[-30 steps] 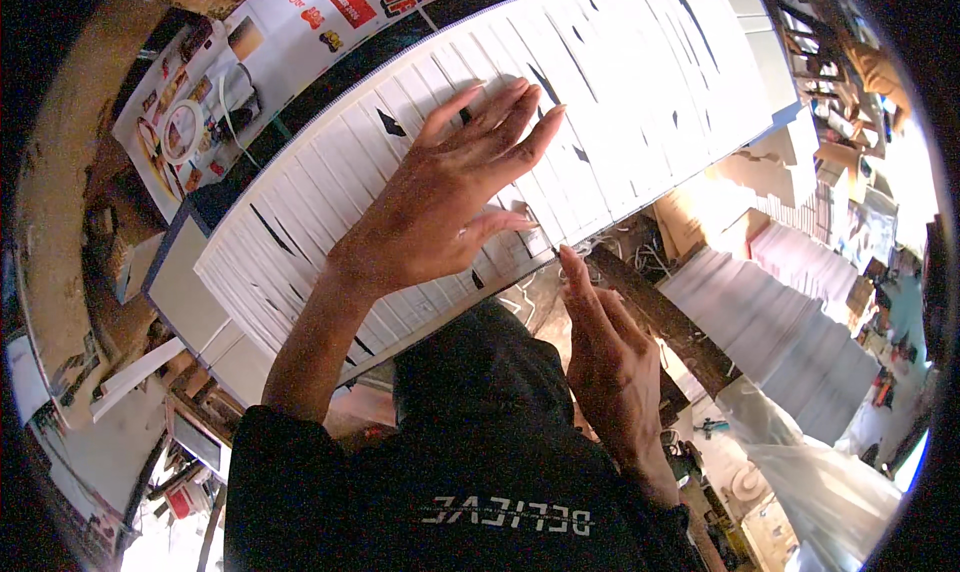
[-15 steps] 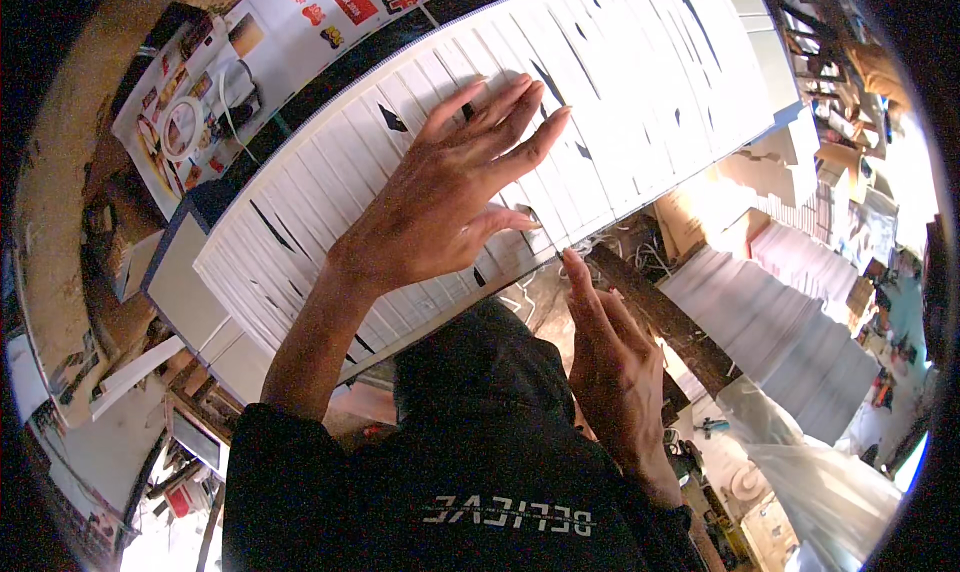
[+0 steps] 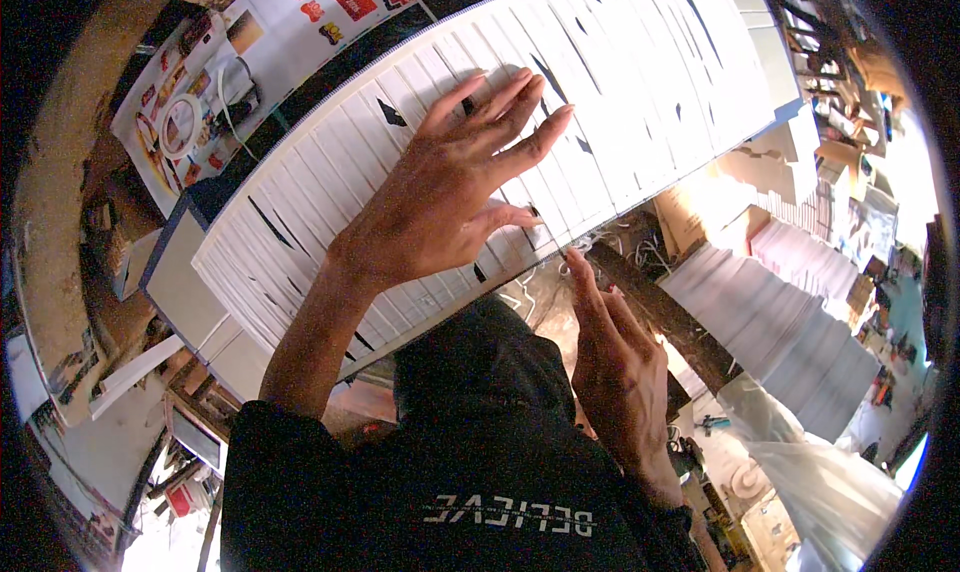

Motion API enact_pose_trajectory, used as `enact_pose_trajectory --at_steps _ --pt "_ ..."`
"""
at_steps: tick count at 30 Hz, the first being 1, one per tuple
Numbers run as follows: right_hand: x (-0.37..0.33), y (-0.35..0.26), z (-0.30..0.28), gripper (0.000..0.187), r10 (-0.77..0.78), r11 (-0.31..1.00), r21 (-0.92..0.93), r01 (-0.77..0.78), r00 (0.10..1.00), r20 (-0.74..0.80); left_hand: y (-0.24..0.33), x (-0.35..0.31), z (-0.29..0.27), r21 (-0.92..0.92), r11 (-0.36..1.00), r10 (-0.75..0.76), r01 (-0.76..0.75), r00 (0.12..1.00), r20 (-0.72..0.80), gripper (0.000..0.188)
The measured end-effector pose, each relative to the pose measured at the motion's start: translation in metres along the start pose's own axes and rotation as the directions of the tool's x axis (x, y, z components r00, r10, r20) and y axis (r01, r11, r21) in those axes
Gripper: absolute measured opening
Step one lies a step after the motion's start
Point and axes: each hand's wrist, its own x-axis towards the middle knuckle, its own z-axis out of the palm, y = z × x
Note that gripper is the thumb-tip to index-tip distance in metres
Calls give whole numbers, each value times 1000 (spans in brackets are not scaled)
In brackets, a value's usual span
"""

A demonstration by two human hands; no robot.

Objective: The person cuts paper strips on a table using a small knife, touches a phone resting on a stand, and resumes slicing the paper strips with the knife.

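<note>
A long row of white paper blocks (image 3: 640, 92), pressed side by side with their edges up, runs slantwise across the upper middle. Dark slits and gaps show between some of them. My left hand (image 3: 440, 192) lies on top of the row, open, fingers spread and thumb apart. Just off the row's near edge is my right hand (image 3: 620, 362), its fingers drawn together and its index fingertip at that edge. A thin dark line runs from this fingertip into the row; whether it is a thread or a gap I cannot tell. What the right fingers hold is hidden.
Cream boards (image 3: 195, 292) with blue edges flank the row's left end. Beyond it lie a printed banner (image 3: 270, 47) and a white tape roll (image 3: 181, 129). At right stand tall paper stacks (image 3: 770, 322) and clear plastic sheeting (image 3: 820, 482). White scraps (image 3: 610, 242) lie below the near edge.
My right hand has shifted very slightly to the right along the near edge. My left hand stays spread on the row in nearly the same place.
</note>
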Motion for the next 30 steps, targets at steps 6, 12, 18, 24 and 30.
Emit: enact_pose_trajectory --at_steps 6,12,18,24,30 --pt "-6 -15 -12 76 151 967 -225 -117 979 139 1 1 1 -9 1000 9 -9 1000 -29 87" --pt "0 -16 -15 74 79 966 -255 -44 989 125 -1 -1 3 -44 999 -13 11 999 -51 88" --pt "5 -4 1 68 82 980 -189 -61 991 105 2 2 1 -57 998 -12 9 999 -52 88" --pt "-20 -5 -20 55 286 948 -220 -230 917 276 0 -1 -4 -100 995 17 -18 1000 -10 103" --pt "-6 -15 -16 52 184 968 183 -174 982 -40 -5 -3 -11 -127 992 32 -27 999 38 104"
